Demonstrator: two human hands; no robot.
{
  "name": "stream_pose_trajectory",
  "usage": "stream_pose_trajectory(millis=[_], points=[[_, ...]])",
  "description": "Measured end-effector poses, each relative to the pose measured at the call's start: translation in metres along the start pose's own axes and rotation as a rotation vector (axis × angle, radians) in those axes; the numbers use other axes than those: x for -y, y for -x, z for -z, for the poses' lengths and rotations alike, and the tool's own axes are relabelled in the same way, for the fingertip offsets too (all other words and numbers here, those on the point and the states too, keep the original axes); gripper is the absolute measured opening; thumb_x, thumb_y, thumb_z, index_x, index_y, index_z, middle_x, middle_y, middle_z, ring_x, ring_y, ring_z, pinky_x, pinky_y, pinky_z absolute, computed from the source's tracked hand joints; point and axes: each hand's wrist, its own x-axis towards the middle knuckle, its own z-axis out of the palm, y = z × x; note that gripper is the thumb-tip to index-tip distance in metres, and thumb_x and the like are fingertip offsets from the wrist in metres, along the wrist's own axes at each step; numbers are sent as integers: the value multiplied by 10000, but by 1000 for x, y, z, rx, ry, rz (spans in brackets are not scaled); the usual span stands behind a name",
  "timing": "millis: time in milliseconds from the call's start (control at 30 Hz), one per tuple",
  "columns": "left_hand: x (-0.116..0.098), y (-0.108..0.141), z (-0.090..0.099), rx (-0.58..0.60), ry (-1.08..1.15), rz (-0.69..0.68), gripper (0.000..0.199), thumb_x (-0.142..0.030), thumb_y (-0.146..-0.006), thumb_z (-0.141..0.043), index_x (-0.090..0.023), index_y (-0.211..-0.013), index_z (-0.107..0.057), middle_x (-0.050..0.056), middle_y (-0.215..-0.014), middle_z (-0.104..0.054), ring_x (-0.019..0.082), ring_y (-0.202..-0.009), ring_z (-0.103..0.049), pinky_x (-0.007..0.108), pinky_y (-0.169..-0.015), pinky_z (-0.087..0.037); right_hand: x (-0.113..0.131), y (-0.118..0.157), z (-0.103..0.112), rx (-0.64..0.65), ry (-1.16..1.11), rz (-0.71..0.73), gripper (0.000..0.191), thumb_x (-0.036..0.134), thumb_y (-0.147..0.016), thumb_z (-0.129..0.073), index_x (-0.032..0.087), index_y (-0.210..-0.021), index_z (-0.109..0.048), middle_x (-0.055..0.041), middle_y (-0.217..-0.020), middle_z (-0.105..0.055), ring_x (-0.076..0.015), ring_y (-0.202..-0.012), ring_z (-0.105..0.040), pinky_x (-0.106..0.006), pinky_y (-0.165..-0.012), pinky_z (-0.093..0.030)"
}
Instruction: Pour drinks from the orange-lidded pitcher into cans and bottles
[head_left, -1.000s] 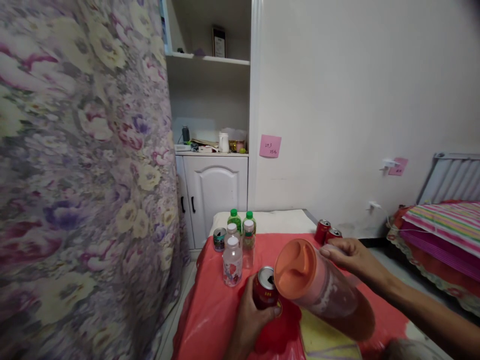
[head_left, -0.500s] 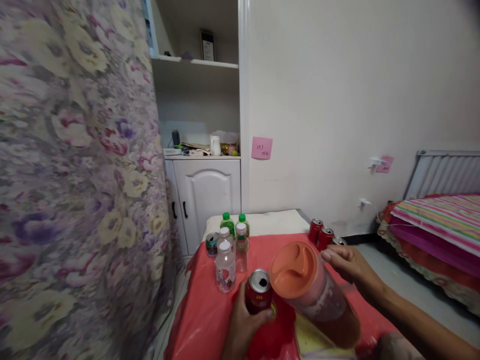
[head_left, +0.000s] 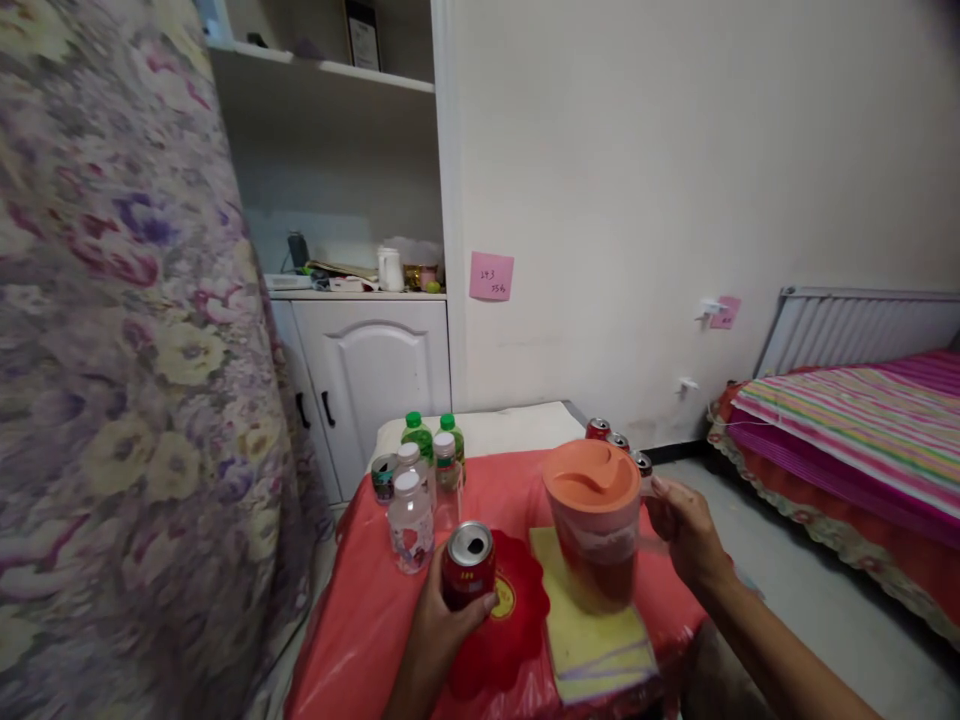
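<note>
Head view: red can (head_left: 469, 572) is held mouth-up by left hand (head_left: 442, 628), fingers (head_left: 477, 609) wrapped round its side; red scalloped mat (head_left: 517, 640) is partly overlapped. Orange-lidded pitcher (head_left: 596, 530) is held just left of right hand (head_left: 688, 528), over yellow sheet (head_left: 596, 655); handle (head_left: 652, 543) is gripped by curled fingers.

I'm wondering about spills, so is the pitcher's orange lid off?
No, the orange lid sits on top of the pitcher, which the right hand holds by its handle.
</note>
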Motion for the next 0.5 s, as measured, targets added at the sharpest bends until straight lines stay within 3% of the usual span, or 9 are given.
stream_pose_trajectory(millis=[233,500], points=[[0,-2,-1,-43,-98,17,777,-366,-516,-892,-181,-1212,-600,116,-1155,-771,371,-1126,-708,411,-939,-585,-38,3,0,-48,-29,1,473,484,-884,-598,240,-539,-386,73,-489,-303,-118,-466,-253,-293,-468,-183],[15,-3,0,-50,-69,61,888,-437,-480,-926,-176,-1248,-563,142,-1189,-744,399,-1151,-691,445,-949,-578,-54,1,-7,-53,-33,3,478,503,-895,-576,239,-548,-381,71,-508,-293,-126,-479,-250,-301,-489,-204]])
